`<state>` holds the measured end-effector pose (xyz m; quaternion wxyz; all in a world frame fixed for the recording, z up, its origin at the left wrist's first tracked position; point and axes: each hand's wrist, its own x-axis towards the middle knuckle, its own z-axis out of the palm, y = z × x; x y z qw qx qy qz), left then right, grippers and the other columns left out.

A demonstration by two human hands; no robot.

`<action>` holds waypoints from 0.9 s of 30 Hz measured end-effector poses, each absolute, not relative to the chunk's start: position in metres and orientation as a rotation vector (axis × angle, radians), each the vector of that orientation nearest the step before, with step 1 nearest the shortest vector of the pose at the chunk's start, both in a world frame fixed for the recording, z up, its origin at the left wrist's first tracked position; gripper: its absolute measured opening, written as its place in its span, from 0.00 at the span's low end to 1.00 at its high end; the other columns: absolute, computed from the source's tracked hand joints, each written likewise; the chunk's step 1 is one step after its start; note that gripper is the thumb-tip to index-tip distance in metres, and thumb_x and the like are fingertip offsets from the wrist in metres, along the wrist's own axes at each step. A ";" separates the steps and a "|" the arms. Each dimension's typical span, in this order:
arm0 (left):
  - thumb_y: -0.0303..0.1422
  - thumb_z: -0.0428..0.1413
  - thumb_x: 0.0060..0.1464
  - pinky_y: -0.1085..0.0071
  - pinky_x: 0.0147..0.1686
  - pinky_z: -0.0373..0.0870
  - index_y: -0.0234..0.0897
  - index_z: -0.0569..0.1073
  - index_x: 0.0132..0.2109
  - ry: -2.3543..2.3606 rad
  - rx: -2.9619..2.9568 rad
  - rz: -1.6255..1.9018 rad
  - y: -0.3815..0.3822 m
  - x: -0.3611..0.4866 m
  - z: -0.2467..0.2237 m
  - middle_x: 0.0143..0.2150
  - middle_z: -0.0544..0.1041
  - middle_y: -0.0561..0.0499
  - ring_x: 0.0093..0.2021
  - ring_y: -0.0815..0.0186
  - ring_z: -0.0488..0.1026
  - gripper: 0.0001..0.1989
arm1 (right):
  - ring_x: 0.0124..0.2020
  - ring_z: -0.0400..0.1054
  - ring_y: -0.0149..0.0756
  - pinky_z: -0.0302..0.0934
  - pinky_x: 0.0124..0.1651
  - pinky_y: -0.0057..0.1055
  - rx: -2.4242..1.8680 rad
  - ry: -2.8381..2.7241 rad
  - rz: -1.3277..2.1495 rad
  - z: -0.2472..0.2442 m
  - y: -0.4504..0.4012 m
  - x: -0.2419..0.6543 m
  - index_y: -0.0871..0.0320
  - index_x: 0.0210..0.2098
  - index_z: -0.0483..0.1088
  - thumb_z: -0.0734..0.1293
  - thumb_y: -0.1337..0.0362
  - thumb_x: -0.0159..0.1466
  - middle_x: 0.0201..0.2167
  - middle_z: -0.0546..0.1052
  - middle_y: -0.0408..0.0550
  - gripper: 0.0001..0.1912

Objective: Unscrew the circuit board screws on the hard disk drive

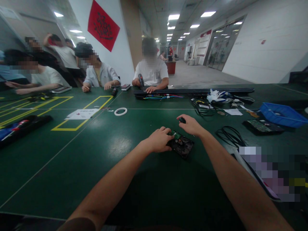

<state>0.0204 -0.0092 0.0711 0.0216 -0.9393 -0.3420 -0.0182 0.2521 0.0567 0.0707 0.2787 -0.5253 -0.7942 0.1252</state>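
A black hard drive [184, 147], with a green circuit board on its upper side, lies on the green table before me. My left hand [159, 140] grips its left edge, thumb at the near side and fingers over the board end. Just above and to the right of the drive, my right hand [190, 125] is closed with a small dark object [182, 120] between thumb and fingers. Its kind is too small and dark to make out. That hand appears raised off the drive.
At right are a black cable [229, 136], another board-bearing device [262, 126], and a blue bin [282, 115]. A white tape roll [120, 111] and paper [81, 114] lie left. Opposite, a person [151, 73] holds a power tool [141, 81] over a long black panel [199, 91].
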 end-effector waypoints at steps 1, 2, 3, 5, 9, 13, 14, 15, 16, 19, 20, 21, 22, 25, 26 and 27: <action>0.52 0.63 0.56 0.55 0.58 0.66 0.39 0.73 0.62 -1.053 -2.905 -0.069 -0.013 0.024 0.071 0.61 0.70 0.40 0.59 0.47 0.66 0.33 | 0.45 0.74 0.41 0.66 0.49 0.36 -1.404 -2.102 0.341 0.072 0.058 0.255 0.56 0.50 0.75 0.66 0.69 0.59 0.45 0.80 0.51 0.19; 0.55 0.62 0.56 0.55 0.58 0.66 0.38 0.73 0.61 -1.042 -2.903 -0.083 -0.016 0.027 0.070 0.60 0.71 0.39 0.59 0.47 0.67 0.34 | 0.44 0.74 0.42 0.66 0.49 0.37 -1.403 -2.075 0.336 0.073 0.059 0.257 0.56 0.51 0.75 0.67 0.69 0.58 0.46 0.80 0.51 0.21; 0.57 0.61 0.56 0.55 0.58 0.66 0.36 0.74 0.60 -1.030 -2.903 -0.097 -0.019 0.029 0.069 0.59 0.71 0.39 0.58 0.47 0.67 0.35 | 0.43 0.73 0.42 0.67 0.49 0.38 -1.402 -2.042 0.323 0.073 0.061 0.259 0.56 0.51 0.74 0.67 0.69 0.57 0.45 0.80 0.51 0.22; 0.57 0.60 0.57 0.56 0.57 0.66 0.34 0.74 0.59 -1.027 -2.889 -0.119 -0.022 0.032 0.065 0.58 0.73 0.38 0.58 0.47 0.68 0.35 | 0.41 0.73 0.43 0.68 0.48 0.40 -1.395 -1.957 0.305 0.072 0.064 0.263 0.56 0.54 0.72 0.70 0.67 0.55 0.43 0.79 0.50 0.25; 0.56 0.58 0.61 0.56 0.58 0.65 0.31 0.70 0.62 -1.041 -2.862 -0.194 -0.026 0.030 0.052 0.62 0.71 0.37 0.61 0.48 0.67 0.36 | 0.35 0.75 0.41 0.71 0.43 0.41 -1.275 -1.775 0.391 0.067 0.066 0.263 0.55 0.59 0.65 0.73 0.62 0.56 0.39 0.77 0.47 0.32; 0.56 0.55 0.63 0.54 0.61 0.64 0.32 0.65 0.67 -1.063 -2.851 -0.306 -0.029 0.025 0.038 0.66 0.68 0.37 0.64 0.47 0.65 0.38 | 0.33 0.77 0.40 0.73 0.39 0.40 -1.142 -1.690 0.467 0.067 0.065 0.257 0.52 0.58 0.63 0.74 0.56 0.57 0.40 0.77 0.47 0.32; 0.56 0.54 0.64 0.54 0.61 0.63 0.32 0.64 0.68 -1.064 -2.853 -0.327 -0.029 0.025 0.036 0.66 0.68 0.37 0.64 0.47 0.65 0.38 | 0.34 0.77 0.41 0.73 0.39 0.41 -1.132 -1.682 0.463 0.067 0.065 0.255 0.52 0.57 0.63 0.74 0.55 0.57 0.41 0.77 0.47 0.31; 0.56 0.54 0.64 0.53 0.61 0.63 0.32 0.63 0.68 -1.064 -2.855 -0.345 -0.030 0.024 0.034 0.66 0.68 0.37 0.65 0.47 0.64 0.38 | 0.34 0.77 0.41 0.74 0.39 0.41 -1.130 -1.675 0.455 0.067 0.065 0.254 0.52 0.56 0.64 0.75 0.55 0.57 0.42 0.77 0.48 0.31; 0.57 0.54 0.64 0.53 0.61 0.63 0.33 0.63 0.68 -1.063 -2.858 -0.359 -0.030 0.023 0.032 0.67 0.68 0.38 0.65 0.47 0.64 0.38 | 0.35 0.78 0.42 0.74 0.39 0.41 -1.130 -1.667 0.451 0.067 0.064 0.253 0.52 0.56 0.65 0.75 0.54 0.57 0.42 0.77 0.48 0.30; 0.57 0.53 0.64 0.52 0.62 0.63 0.35 0.64 0.68 -1.062 -2.867 -0.384 -0.030 0.022 0.030 0.67 0.67 0.38 0.66 0.47 0.64 0.37 | 0.35 0.78 0.41 0.75 0.40 0.41 -1.105 -1.632 0.487 0.068 0.064 0.250 0.52 0.56 0.64 0.73 0.53 0.60 0.41 0.77 0.48 0.28; 0.57 0.53 0.64 0.52 0.62 0.63 0.36 0.64 0.68 -1.060 -2.869 -0.387 -0.029 0.022 0.030 0.67 0.67 0.38 0.66 0.47 0.63 0.37 | 0.35 0.79 0.41 0.75 0.40 0.41 -1.089 -1.616 0.498 0.069 0.063 0.249 0.52 0.56 0.64 0.73 0.53 0.61 0.41 0.77 0.48 0.27; 0.57 0.52 0.64 0.52 0.62 0.64 0.36 0.64 0.68 -1.057 -2.871 -0.390 -0.029 0.022 0.030 0.67 0.67 0.38 0.66 0.47 0.63 0.37 | 0.34 0.79 0.41 0.75 0.39 0.40 -1.073 -1.601 0.500 0.070 0.063 0.249 0.52 0.56 0.64 0.72 0.53 0.62 0.41 0.77 0.48 0.27; 0.58 0.52 0.64 0.52 0.62 0.64 0.36 0.64 0.68 -1.053 -2.875 -0.391 -0.029 0.022 0.030 0.67 0.67 0.38 0.66 0.46 0.63 0.37 | 0.34 0.79 0.41 0.75 0.39 0.40 -1.062 -1.589 0.489 0.071 0.062 0.249 0.52 0.57 0.64 0.72 0.52 0.62 0.41 0.78 0.48 0.27; 0.58 0.51 0.65 0.51 0.61 0.65 0.36 0.64 0.68 -1.041 -2.885 -0.394 -0.028 0.021 0.030 0.67 0.67 0.38 0.66 0.46 0.63 0.37 | 0.34 0.79 0.41 0.75 0.38 0.40 -1.074 -1.590 0.402 0.074 0.061 0.249 0.52 0.56 0.66 0.71 0.51 0.63 0.42 0.78 0.49 0.26; 0.58 0.51 0.65 0.51 0.62 0.65 0.36 0.64 0.68 -1.040 -2.886 -0.395 -0.028 0.021 0.030 0.67 0.67 0.38 0.66 0.46 0.63 0.37 | 0.34 0.78 0.41 0.75 0.38 0.40 -1.081 -1.602 0.375 0.075 0.060 0.249 0.52 0.56 0.66 0.71 0.51 0.63 0.42 0.78 0.49 0.26; 0.58 0.51 0.65 0.52 0.62 0.65 0.36 0.64 0.68 -1.041 -2.885 -0.396 -0.028 0.021 0.030 0.67 0.67 0.38 0.66 0.46 0.63 0.36 | 0.35 0.78 0.41 0.75 0.39 0.40 -1.084 -1.614 0.356 0.075 0.059 0.249 0.51 0.56 0.66 0.71 0.51 0.63 0.42 0.78 0.49 0.25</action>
